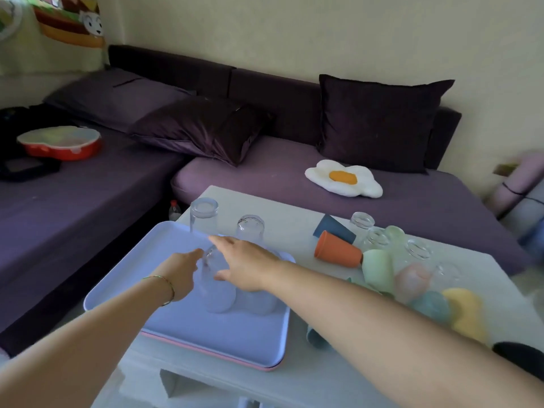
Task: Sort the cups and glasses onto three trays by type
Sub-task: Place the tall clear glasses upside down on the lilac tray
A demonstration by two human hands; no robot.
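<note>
A lilac tray (164, 319) lies on the white table, stacked on a pink tray (259, 367). Two clear glasses stand upside down on it: one (217, 293) between my hands, another (259, 301) just right of it. My left hand (182, 272) grips the left side of the first glass. My right hand (247, 263) hovers over it with fingers stretched out and the thumb by the glass. Two tall clear glasses (204, 214) (250, 228) stand inverted behind the tray.
On the table's right lie plastic cups: blue (334, 229), orange (338, 251), green (378, 270), pink (412, 278), teal (431, 304), yellow (465, 310). Several small clear glasses (362, 220) stand among them. A purple sofa (265, 178) runs behind and to the left.
</note>
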